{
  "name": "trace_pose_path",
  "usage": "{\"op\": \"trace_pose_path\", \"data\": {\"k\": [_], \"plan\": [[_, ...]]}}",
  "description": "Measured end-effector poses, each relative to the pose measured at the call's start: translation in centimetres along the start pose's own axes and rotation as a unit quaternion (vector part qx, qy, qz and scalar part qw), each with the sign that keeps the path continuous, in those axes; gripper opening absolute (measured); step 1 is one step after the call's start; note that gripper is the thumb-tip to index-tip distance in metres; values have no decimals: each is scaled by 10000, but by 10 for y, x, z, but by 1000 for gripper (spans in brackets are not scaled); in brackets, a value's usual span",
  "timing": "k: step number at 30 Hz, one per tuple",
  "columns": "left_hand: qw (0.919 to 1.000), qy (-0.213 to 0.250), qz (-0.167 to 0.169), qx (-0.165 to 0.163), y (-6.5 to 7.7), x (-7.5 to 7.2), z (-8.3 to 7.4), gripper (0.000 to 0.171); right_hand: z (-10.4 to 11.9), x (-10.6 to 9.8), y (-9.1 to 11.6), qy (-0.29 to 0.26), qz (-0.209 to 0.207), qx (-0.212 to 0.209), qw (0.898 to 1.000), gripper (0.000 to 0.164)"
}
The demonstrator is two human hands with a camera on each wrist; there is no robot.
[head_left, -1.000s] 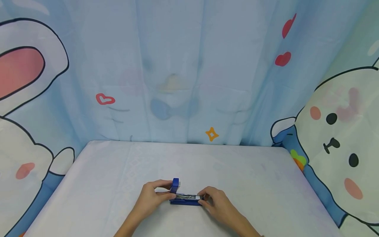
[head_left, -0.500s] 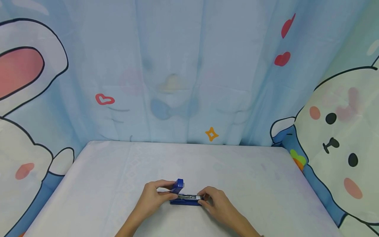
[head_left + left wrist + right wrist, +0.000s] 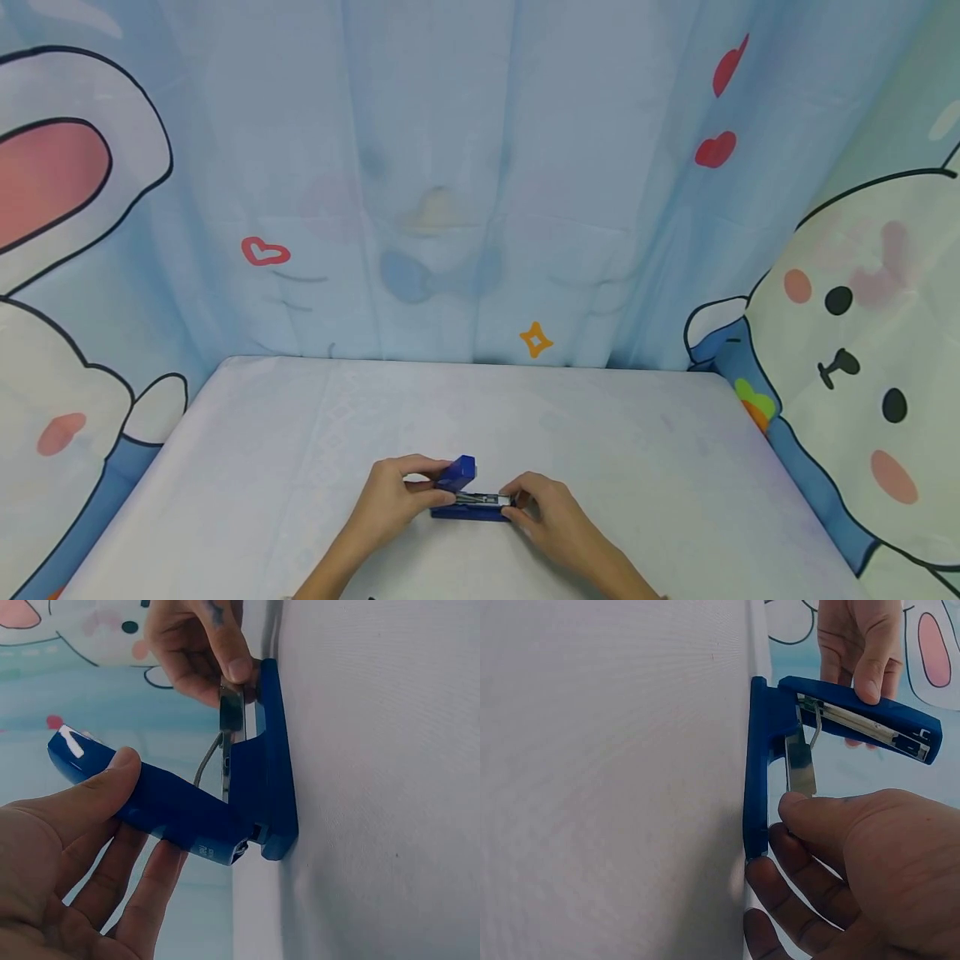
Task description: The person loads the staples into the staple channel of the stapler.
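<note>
A blue stapler [image 3: 468,514] sits on the white table with its top cover [image 3: 169,799] swung up at the hinge. My left hand [image 3: 396,496] pinches that cover, thumb on one side and fingers on the other. At the opposite end, my right hand [image 3: 551,512] grips the front of the stapler; in the right wrist view its thumb lies at the tip of the metal staple magazine [image 3: 801,769] and its fingers at the end of the base [image 3: 757,802]. A thin metal arm [image 3: 817,727] links the cover and the magazine.
The white-covered table [image 3: 637,450] stretches around both hands. Behind it hangs a light blue curtain [image 3: 450,125] with cartoon animals, hearts and a star; its printed sides flank the table left and right.
The stapler's cover has tipped from nearly upright down to the right, toward the base, with my left hand following it slightly. My right hand has stayed in place.
</note>
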State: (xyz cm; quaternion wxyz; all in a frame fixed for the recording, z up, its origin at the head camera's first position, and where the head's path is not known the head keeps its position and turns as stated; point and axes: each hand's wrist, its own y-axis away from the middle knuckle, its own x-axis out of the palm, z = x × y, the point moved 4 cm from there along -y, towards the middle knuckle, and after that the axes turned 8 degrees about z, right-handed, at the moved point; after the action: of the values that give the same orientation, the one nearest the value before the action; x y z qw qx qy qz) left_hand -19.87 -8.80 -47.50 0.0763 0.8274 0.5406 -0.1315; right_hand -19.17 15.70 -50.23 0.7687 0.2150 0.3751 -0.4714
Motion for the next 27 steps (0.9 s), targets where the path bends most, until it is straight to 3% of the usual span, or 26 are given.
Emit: {"op": "trace_pose_path", "data": {"k": [12, 27], "plan": [[9987, -480, -122, 153, -4, 7, -2, 32, -1, 0, 0, -20, -61, -154, 9999, 15], [9918, -1241, -193, 233, -5, 15, -8, 34, -1, 1, 0, -74, -60, -31, 10000, 15]]}}
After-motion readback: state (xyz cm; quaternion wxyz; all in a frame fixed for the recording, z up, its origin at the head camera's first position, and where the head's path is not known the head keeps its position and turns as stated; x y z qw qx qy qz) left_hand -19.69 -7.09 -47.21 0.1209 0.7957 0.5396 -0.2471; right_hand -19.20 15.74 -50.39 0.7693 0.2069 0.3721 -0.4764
